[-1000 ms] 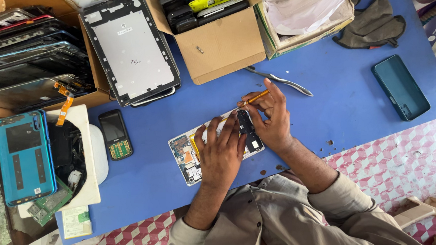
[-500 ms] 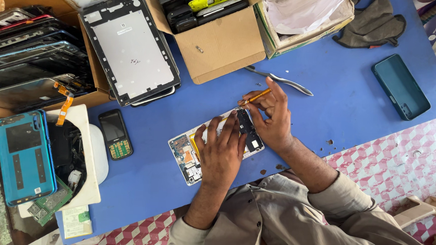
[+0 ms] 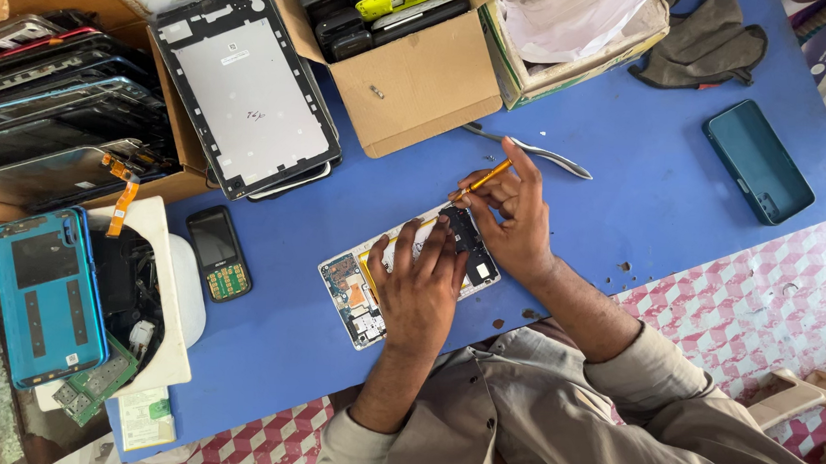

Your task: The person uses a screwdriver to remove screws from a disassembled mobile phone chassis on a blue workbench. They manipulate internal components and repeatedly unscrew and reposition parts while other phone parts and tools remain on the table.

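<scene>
An opened phone (image 3: 353,290) with its circuit boards showing lies on the blue table (image 3: 621,215). My left hand (image 3: 419,289) rests flat on the phone's middle and pins it down. My right hand (image 3: 513,218) grips a thin yellow screwdriver (image 3: 482,181), whose tip points down at the upper right part of the phone. Both hands cover most of the phone's right half.
Metal tweezers (image 3: 540,154) lie just beyond my right hand. A teal phone case (image 3: 758,161) sits at the right, a small keypad phone (image 3: 219,252) at the left. Cardboard boxes (image 3: 411,81) of phones, a tablet back panel (image 3: 246,91) and stacked screens (image 3: 52,110) line the far and left sides.
My right hand has shifted slightly with the screwdriver over the phone. My left hand stays in place on it.
</scene>
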